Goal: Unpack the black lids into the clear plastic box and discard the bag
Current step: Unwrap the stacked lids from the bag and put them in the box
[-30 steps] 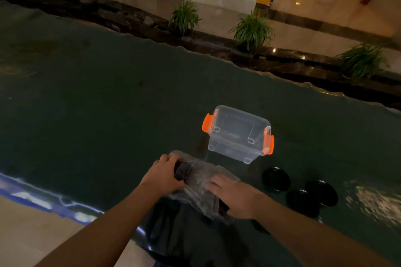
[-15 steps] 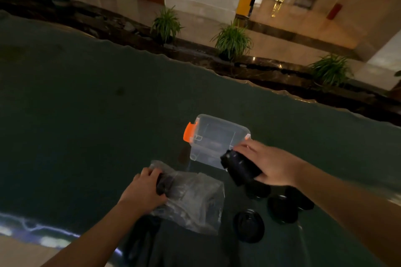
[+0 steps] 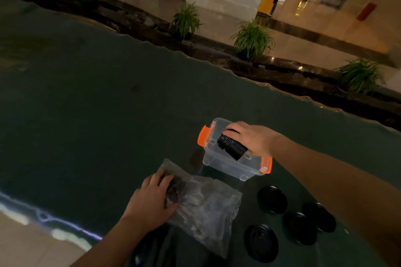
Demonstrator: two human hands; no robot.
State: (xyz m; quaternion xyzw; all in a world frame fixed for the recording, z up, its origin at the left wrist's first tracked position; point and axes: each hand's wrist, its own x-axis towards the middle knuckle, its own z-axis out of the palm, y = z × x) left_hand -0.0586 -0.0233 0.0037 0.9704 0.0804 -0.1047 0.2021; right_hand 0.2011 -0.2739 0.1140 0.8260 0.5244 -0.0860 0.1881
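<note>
Your right hand (image 3: 252,140) has its fingers clamped on a stack of black lids (image 3: 232,147), held over the open top of the clear plastic box (image 3: 230,163) with orange latches. Just in front of the box, your left hand (image 3: 152,199) presses the crumpled bag (image 3: 206,206) against the desk (image 3: 97,115), fingers closed on its end. Four loose lids (image 3: 272,200) lie right of the bag.
</note>
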